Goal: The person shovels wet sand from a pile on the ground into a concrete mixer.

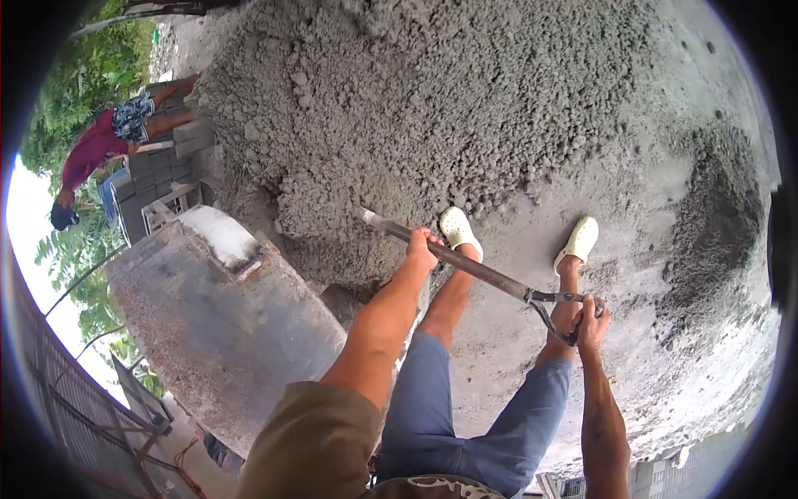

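Observation:
A shovel [482, 272] slants across the middle of the view, held in both hands. My left hand [422, 246] is wrapped round its brown shaft, toward the blade end. My right hand [591, 323] grips the dark D-shaped handle at the other end. The blade is sunk in the near edge of a large heap of grey, crumbly mix that looks like damp concrete or mortar [432, 100], so most of it is hidden. My feet, in pale clogs [456, 228], stand at the heap's near edge.
A rusty metal machine casing [224, 308] stands close on my left, with a white block-like part on top. Beyond it a person in a maroon shirt [93, 148] is beside stacked grey blocks [154, 187]. A smaller dark pile [719, 220] lies at right.

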The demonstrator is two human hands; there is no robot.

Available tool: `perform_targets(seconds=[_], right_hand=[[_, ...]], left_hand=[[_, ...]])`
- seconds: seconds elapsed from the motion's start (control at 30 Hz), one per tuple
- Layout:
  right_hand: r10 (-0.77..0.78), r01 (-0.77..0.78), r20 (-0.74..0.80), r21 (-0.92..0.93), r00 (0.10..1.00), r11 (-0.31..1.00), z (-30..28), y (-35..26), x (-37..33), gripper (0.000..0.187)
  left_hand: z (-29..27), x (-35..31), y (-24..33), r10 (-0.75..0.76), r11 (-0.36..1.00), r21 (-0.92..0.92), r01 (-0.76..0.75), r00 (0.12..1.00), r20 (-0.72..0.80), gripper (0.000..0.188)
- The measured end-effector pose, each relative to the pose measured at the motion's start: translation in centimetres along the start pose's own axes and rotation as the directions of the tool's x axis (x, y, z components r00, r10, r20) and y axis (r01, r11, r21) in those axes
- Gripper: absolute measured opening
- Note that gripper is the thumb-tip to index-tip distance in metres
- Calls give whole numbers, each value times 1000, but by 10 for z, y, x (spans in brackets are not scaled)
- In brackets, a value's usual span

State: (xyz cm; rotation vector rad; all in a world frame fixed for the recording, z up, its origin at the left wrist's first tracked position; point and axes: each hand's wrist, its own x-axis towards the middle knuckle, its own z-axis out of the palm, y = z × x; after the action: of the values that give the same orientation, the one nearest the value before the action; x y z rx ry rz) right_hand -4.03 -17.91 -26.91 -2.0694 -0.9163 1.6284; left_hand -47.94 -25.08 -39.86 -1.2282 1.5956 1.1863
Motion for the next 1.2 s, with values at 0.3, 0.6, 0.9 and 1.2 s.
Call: perform_targets(seconds=[0.3, 0.6, 0.9, 1.2], right_hand=[[419, -469, 217, 298, 881, 832, -108, -69, -16, 38], [312, -356, 424, 24, 850, 934, -239, -114, 21, 31], [-145, 184, 173, -236, 974, 954, -341, -344, -122, 33], [-698, 773, 358, -132, 621, 620, -293, -461, -304, 27]], left_hand=[[85, -179, -26, 252, 951, 151, -270, 959, 128, 18], [98, -438, -61, 504, 831, 12, -557, 762, 406, 25], [46, -459, -161, 190, 938, -335, -86, 937, 292, 9], [27, -402, -181, -105, 916, -334, 221, 937, 333, 7]])
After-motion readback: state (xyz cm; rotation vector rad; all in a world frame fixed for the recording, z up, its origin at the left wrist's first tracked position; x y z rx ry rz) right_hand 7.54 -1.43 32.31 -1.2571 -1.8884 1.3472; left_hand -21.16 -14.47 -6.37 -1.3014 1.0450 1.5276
